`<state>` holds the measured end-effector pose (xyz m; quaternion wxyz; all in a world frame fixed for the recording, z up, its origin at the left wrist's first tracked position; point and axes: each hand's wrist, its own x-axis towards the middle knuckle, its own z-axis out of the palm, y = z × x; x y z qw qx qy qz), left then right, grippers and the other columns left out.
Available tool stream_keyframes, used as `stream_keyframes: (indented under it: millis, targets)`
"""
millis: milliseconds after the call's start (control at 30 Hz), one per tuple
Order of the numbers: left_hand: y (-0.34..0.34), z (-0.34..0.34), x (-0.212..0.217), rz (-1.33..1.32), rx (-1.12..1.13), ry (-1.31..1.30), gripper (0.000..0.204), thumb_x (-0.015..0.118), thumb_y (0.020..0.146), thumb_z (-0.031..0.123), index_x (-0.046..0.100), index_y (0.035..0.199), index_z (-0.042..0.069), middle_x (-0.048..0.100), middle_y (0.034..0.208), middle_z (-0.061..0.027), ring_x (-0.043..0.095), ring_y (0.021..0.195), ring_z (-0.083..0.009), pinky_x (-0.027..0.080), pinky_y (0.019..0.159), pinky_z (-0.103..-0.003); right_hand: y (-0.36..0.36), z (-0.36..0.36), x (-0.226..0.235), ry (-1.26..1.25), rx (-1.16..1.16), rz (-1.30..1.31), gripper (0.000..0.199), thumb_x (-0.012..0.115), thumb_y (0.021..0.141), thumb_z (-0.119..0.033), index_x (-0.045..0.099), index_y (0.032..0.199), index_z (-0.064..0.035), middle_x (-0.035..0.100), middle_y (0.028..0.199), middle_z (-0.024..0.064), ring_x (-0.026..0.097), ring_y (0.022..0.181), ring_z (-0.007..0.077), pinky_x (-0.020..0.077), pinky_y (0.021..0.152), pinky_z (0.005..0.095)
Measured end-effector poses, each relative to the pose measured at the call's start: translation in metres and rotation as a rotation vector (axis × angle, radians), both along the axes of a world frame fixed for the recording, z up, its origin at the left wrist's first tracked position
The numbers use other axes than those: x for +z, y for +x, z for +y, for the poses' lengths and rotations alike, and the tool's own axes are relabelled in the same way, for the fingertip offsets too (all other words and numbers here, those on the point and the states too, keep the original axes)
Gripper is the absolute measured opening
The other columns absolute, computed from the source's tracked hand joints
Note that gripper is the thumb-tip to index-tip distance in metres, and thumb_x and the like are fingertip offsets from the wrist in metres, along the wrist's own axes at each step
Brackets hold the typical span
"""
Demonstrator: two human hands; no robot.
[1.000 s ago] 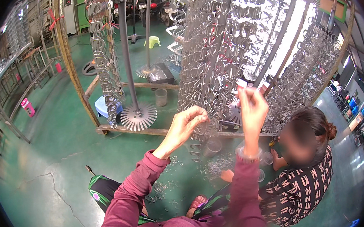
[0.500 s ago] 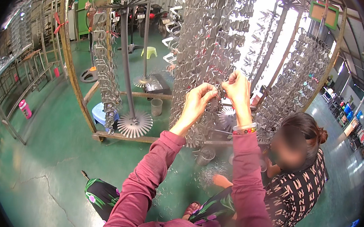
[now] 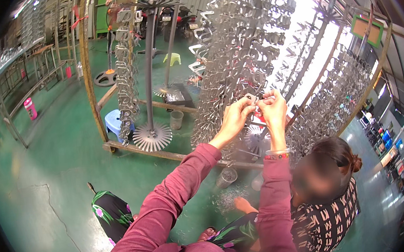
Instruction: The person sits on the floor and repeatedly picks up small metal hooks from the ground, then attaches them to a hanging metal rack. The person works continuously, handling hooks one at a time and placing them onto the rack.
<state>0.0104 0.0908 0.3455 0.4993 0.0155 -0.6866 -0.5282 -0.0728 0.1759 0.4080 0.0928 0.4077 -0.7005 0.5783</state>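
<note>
My left hand (image 3: 235,120) and my right hand (image 3: 274,115) are raised side by side in front of a dense hanging bundle of grey metal parts (image 3: 234,51). Both hands are closed in a pinch, thumbs against fingers, with the fingertips almost meeting. Between them shows a small metal piece (image 3: 253,99), at my left fingertips; its shape is too small to tell. What my right fingers pinch is hidden. The hanging parts have loops and hooked ends and are linked in long rows. Below my hands a round finned metal disc (image 3: 257,139) is partly covered by the parts.
A person (image 3: 330,191) in a patterned black top sits close at my right. Wooden rack beams (image 3: 176,156) cross low ahead, around a pole with a finned base (image 3: 152,137). A clear bucket (image 3: 226,177) and scattered small wire pieces (image 3: 227,198) are on the green floor.
Both hands have come down slightly and to the right in the picture, still pinched close together. The whole view has shifted a little, so the rack appears further right.
</note>
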Motion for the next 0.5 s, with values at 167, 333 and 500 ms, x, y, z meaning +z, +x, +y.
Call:
stream_keyframes:
  millis: [167,333,500]
  targets:
    - [0.0,0.004,-0.003,-0.034,0.049,0.023,0.019,0.059,0.089,0.018,0.06,0.096,0.0,0.067,0.083,-0.0096,0.062,0.079,-0.0114,0.047,0.072,-0.029,0.003,0.005,0.004,0.114,-0.046,0.078,0.024,0.068,0.074,0.002,0.06,0.096,0.0056,0.066,0.069,0.0093,0.057,0.051,0.0092,0.0446,0.045,0.0226]
    - [-0.006,0.003,-0.015,-0.089,0.085,0.003,0.019,0.058,0.088,0.019,0.061,0.093,0.001,0.067,0.082,-0.0116,0.065,0.078,-0.0157,0.047,0.069,-0.03,0.003,0.008,0.002,0.103,-0.042,-0.011,0.021,0.069,0.076,-0.001,0.063,0.094,0.0068,0.066,0.071,0.0096,0.057,0.05,0.0096,0.045,0.044,0.0224]
    - [-0.006,0.01,-0.029,-0.026,0.026,0.005,0.018,0.058,0.088,0.018,0.06,0.094,0.001,0.063,0.076,-0.0122,0.064,0.073,-0.0184,0.047,0.067,-0.032,-0.012,0.019,-0.004,0.102,-0.026,0.103,0.024,0.069,0.077,-0.003,0.065,0.1,0.002,0.066,0.072,0.0093,0.059,0.053,0.0101,0.0485,0.047,0.0233]
